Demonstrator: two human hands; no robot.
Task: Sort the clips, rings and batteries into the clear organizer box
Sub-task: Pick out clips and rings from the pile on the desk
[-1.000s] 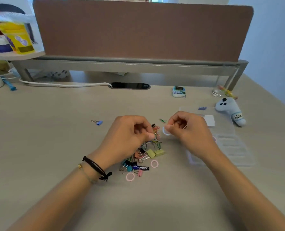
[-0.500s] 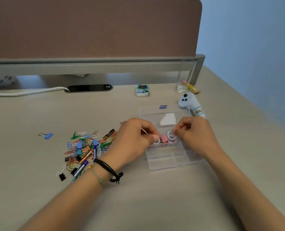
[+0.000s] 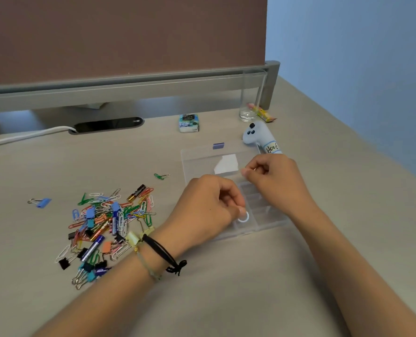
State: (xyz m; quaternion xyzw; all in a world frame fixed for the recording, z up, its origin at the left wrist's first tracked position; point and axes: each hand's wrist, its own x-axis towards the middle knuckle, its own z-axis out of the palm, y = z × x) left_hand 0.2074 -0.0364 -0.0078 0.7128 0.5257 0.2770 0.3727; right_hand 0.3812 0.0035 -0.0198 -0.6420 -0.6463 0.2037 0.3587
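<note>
Touching left hand [image 3: 203,210] fingertips (organizer box [image 3: 263,215]): white ring [image 3: 243,218].

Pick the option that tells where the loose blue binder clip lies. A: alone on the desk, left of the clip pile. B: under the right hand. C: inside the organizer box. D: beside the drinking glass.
A: the blue binder clip lies by itself on the desk, left of the clip pile and well away from the organizer box.

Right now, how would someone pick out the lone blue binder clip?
Start at the heap of clips left of the clear box. Look further left along the desk. The blue clip lies there alone, apart from the heap.
</note>
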